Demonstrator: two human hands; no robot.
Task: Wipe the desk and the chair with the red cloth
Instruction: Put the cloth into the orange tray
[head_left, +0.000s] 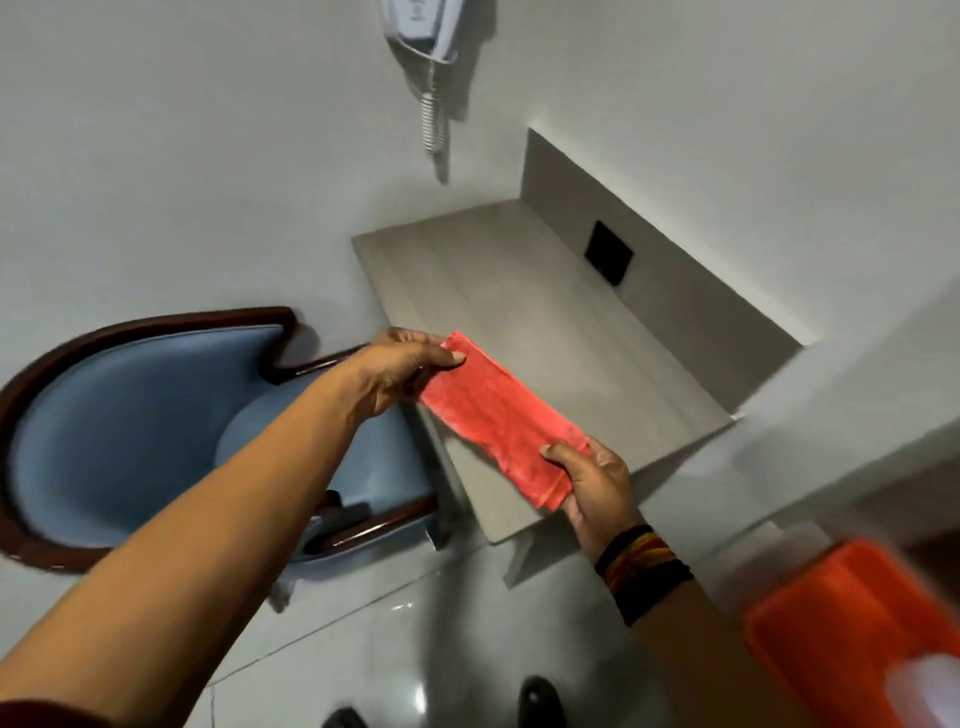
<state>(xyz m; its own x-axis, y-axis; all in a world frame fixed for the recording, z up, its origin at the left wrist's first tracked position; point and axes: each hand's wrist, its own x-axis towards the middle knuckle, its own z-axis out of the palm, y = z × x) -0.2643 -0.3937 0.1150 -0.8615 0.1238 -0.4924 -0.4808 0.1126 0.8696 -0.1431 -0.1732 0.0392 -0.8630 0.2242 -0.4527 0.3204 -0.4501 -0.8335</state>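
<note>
The blue chair (130, 415) is sitting at the left, its seat partly hidden behind the left forearm. The left hand (400, 371) is pinching one end of the folded red cloth (501, 421), fingers curled beneath it out of view. The right hand (597, 483) is gripping the other end above the counter (519, 291). A blurred orange object (857, 634) is getting cut off at the right.
</note>
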